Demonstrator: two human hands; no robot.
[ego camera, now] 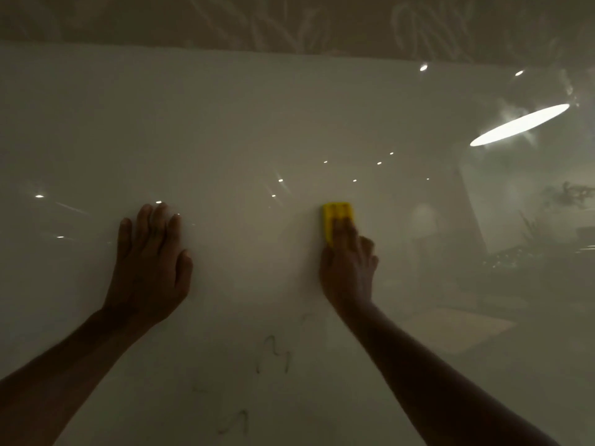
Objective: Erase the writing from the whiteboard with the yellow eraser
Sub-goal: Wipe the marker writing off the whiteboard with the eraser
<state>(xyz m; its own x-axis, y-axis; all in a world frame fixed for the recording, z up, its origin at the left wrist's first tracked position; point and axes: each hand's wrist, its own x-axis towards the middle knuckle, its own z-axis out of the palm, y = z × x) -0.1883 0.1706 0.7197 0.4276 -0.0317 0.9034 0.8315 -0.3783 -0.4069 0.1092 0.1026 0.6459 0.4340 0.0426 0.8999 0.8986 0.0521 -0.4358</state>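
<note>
A glossy whiteboard (244, 123) fills nearly the whole view in dim light. My right hand (349, 268) presses the yellow eraser (336, 217) flat against the board, right of centre; my fingers cover the eraser's lower half. My left hand (149, 262) lies flat on the board to the left, fingers spread, holding nothing. Faint dark writing (273, 354) remains below and between my hands, with more faint marks (236, 421) near the bottom edge. The board around the eraser looks wiped.
Ceiling lights reflect on the board, the largest an oval glare (518, 125) at the upper right. Above the board's top edge runs a patterned wall (289, 24). Room reflections blur the right side.
</note>
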